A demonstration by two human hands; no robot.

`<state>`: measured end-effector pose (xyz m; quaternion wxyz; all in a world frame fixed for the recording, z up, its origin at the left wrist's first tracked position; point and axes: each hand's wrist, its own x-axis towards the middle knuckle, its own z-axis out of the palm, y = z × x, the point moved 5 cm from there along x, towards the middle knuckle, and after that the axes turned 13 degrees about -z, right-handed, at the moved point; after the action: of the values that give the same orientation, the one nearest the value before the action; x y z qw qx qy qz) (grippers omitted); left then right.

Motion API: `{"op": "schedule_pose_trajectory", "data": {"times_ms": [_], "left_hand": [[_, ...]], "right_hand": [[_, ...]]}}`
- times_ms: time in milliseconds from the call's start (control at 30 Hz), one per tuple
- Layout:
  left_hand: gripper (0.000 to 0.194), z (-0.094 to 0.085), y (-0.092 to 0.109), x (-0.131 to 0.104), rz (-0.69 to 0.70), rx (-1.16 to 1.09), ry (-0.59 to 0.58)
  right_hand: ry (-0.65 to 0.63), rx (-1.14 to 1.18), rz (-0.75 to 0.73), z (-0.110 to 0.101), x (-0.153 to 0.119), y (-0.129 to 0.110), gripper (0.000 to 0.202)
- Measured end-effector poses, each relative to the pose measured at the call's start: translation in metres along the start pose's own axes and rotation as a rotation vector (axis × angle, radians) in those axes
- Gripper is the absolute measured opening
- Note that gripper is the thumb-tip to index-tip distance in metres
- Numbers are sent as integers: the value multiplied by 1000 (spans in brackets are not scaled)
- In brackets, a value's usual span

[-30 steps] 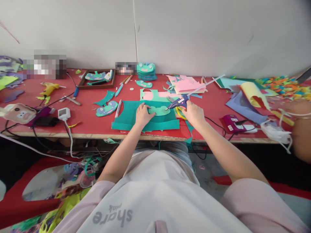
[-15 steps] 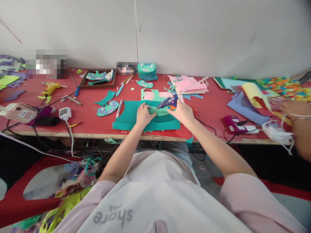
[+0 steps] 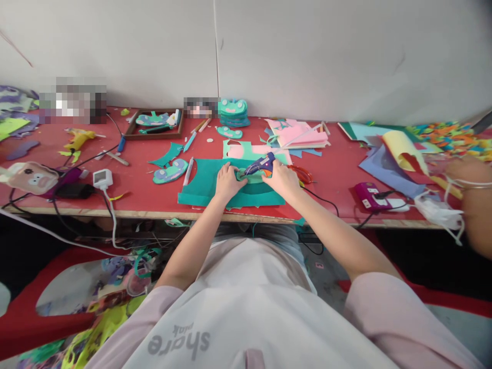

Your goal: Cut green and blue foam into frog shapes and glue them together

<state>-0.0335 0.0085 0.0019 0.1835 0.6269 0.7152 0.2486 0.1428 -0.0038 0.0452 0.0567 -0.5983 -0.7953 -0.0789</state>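
My right hand is wrapped round the handle of a dark blue glue gun, whose tip points left at a light green felt piece. That piece lies on a teal felt sheet. My left hand presses its fingers together at the left end of the light green piece, close to the gun's tip. Left of the sheet are a white pen and a teal felt shape with lilac patches.
Along the wall stand a brown tray and a stack of felt faces. A yellow glue gun lies left. Purple socket block, cables and another person's arm are on the right.
My right hand and the glue gun have moved slightly left and down, bringing the tip nearer my left fingers. The left hand has stayed in place.
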Motion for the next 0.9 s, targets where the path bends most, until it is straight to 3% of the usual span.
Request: {"op": "schedule_pose_trajectory", "data": {"times_ms": [367, 567, 900], "left_hand": [[40, 1, -2, 2, -4, 3, -36], [28, 1, -4, 6, -44, -16, -53], [28, 4, -7, 7, -39, -9, -50]], "right_hand": [[-52, -19, -39, 1, -2, 1, 35], [-87, 7, -29, -2, -4, 0, 41], [-45, -28, -42, -3, -8, 5, 37]]}}
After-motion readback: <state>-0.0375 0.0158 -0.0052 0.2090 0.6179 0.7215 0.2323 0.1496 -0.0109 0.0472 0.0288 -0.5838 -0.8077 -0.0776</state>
